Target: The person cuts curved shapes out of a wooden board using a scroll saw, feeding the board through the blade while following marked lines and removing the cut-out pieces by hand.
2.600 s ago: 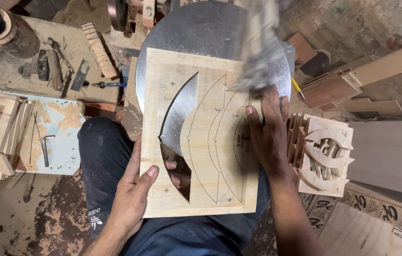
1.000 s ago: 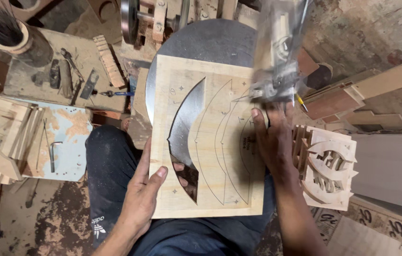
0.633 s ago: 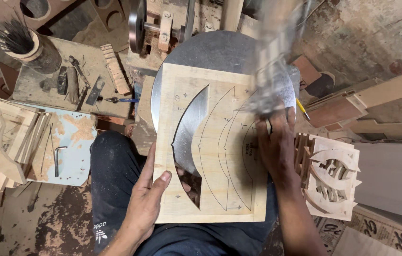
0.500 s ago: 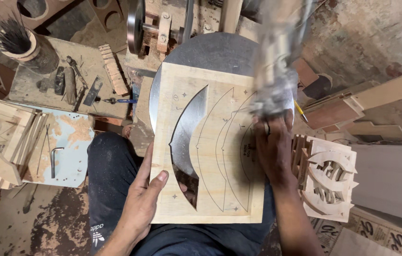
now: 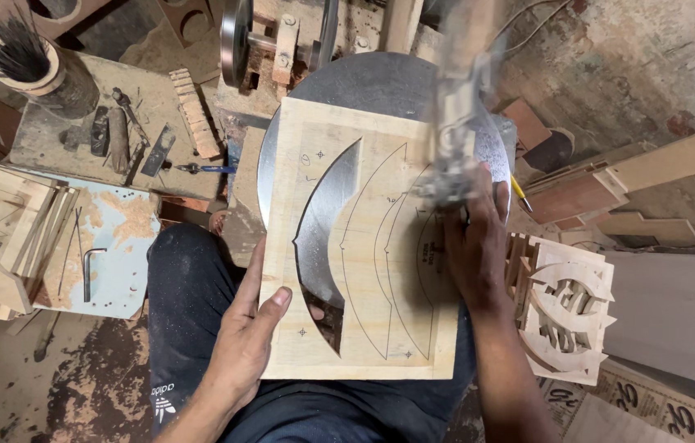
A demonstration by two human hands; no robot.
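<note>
A pale wooden board with drawn curved outlines and one crescent-shaped cutout lies flat on a round grey metal saw table. My left hand grips the board's near left edge, thumb on top by the cutout. My right hand presses flat on the board's right side, close to the blurred vertical saw arm that meets the board near the right outlines.
A stack of cut wooden fretwork pieces stands at the right. A cluttered bench with tools, a can of rods and a light blue plate with an L-shaped hex key lies left. Wood offcuts are at the far right.
The board has turned slightly and shifted under the saw arm. My right hand has slid up the right side toward the blade. My left hand keeps its hold on the left edge.
</note>
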